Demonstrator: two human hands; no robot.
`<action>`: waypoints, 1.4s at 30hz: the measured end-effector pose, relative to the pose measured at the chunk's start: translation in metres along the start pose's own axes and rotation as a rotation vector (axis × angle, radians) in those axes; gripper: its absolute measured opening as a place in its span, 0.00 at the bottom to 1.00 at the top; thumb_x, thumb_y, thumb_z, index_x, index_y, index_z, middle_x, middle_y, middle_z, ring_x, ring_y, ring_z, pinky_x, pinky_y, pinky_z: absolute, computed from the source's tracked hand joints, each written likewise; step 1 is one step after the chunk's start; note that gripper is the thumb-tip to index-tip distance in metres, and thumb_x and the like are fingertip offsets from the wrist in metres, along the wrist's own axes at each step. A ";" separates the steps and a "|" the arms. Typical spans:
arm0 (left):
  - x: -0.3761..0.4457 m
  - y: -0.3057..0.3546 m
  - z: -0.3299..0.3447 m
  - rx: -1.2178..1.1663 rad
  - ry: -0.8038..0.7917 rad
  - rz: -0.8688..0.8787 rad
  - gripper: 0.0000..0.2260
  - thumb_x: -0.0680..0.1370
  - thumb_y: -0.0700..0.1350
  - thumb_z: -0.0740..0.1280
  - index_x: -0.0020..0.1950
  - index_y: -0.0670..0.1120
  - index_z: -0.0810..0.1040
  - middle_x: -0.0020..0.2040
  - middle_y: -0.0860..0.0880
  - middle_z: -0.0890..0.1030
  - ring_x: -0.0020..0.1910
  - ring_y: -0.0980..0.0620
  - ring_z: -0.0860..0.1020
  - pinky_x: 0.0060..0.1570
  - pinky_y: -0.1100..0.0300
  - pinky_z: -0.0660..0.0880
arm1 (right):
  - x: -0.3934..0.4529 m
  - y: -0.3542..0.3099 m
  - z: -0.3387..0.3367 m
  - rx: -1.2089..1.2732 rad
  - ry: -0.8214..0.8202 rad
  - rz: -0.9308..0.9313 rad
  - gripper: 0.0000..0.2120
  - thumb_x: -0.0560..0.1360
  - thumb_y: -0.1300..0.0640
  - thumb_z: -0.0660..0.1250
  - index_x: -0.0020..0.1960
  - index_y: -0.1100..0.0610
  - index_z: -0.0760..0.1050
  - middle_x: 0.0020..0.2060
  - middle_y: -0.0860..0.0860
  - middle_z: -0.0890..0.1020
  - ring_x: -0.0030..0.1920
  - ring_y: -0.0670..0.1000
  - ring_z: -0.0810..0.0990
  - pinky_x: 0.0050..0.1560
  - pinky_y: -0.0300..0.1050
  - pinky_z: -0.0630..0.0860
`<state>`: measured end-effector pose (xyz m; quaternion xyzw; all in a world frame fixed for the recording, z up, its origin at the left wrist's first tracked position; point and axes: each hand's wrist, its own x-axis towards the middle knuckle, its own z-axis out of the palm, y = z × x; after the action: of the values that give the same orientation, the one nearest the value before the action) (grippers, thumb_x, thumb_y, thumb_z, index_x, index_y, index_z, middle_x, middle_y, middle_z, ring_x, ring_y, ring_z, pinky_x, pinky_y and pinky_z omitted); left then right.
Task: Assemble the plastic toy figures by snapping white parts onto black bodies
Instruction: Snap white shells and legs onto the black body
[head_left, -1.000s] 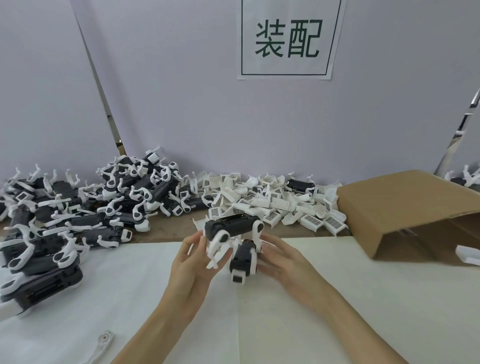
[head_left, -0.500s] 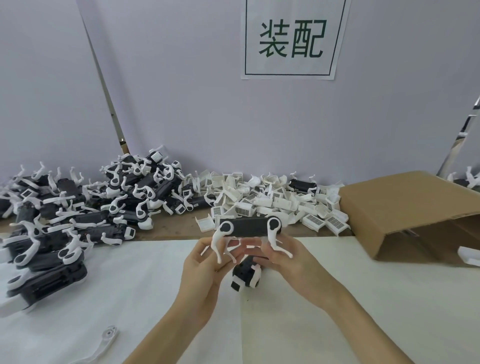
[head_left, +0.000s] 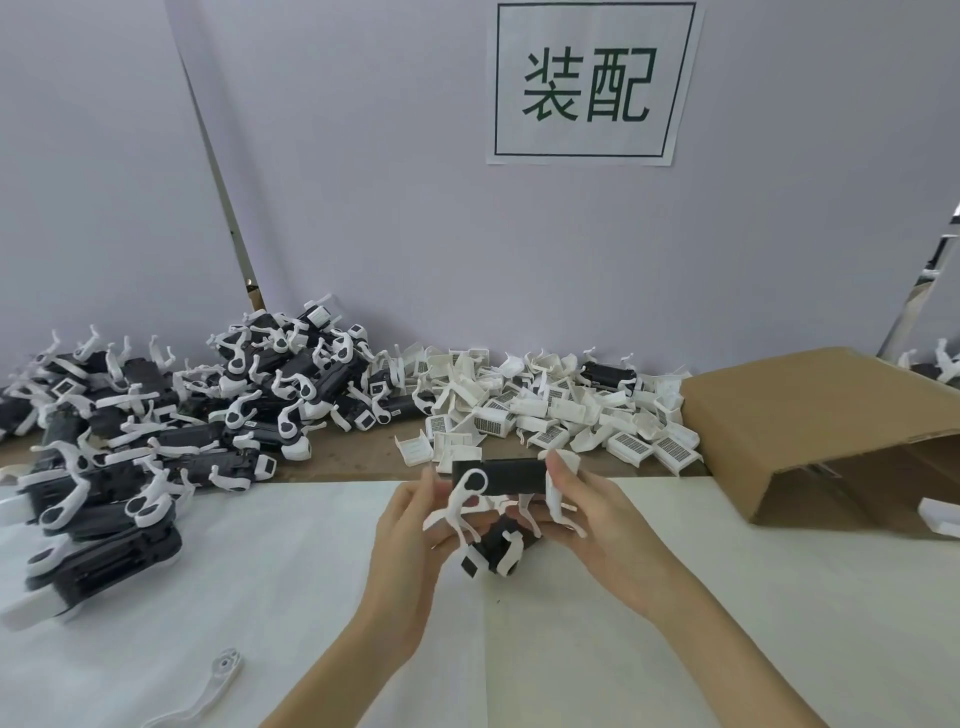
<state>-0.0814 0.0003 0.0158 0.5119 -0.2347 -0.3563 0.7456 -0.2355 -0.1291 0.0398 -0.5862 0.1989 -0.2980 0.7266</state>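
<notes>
A heap of finished toy figures (head_left: 156, 415), black bodies with white legs sticking out at all angles, fills the left side of the tabletop (head_left: 260, 571) and runs back to the wall. A single loose white leg (head_left: 218, 680) lies on the white sheet near the front edge. At centre, the left hand (head_left: 410, 540) and the right hand (head_left: 602, 525) hold one toy figure (head_left: 511, 478) just above the tabletop. Its body is a black rectangular block held level, with a curved white leg on a round hub at its left end and further white legs hanging below. The left grip is closed on the figure's left end, fingers curled under the front leg; the right grip is closed on its right end, thumb on top. Under the hands, a second black and white piece (head_left: 493, 556) sits on the sheet. Behind lies a pile of white parts (head_left: 545, 410), some barcoded. At right, a cardboard box (head_left: 810, 415) lies on its side. A printed sign (head_left: 587, 83) hangs on the wall.
</notes>
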 end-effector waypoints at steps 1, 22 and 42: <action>0.000 0.001 0.000 0.032 -0.042 -0.016 0.21 0.84 0.60 0.65 0.65 0.43 0.79 0.59 0.42 0.87 0.56 0.38 0.86 0.63 0.44 0.78 | 0.000 0.002 0.000 -0.015 0.014 -0.006 0.16 0.80 0.44 0.68 0.44 0.54 0.85 0.52 0.61 0.86 0.57 0.63 0.84 0.59 0.47 0.81; -0.004 0.005 -0.002 0.215 -0.076 0.272 0.20 0.70 0.65 0.74 0.59 0.59 0.82 0.56 0.52 0.85 0.47 0.50 0.86 0.49 0.65 0.76 | 0.013 0.041 0.007 0.061 0.039 0.078 0.31 0.80 0.35 0.53 0.70 0.54 0.77 0.62 0.56 0.85 0.66 0.54 0.81 0.69 0.55 0.77; 0.012 0.016 -0.032 0.719 -0.292 0.159 0.19 0.75 0.62 0.75 0.64 0.62 0.79 0.56 0.62 0.84 0.57 0.60 0.81 0.57 0.64 0.74 | 0.005 0.024 -0.018 -0.182 -0.167 0.040 0.25 0.78 0.44 0.71 0.73 0.49 0.75 0.68 0.50 0.80 0.70 0.49 0.77 0.72 0.52 0.72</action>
<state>-0.0461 0.0137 0.0186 0.6645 -0.4869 -0.2617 0.5029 -0.2390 -0.1425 0.0123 -0.6684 0.1757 -0.2141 0.6903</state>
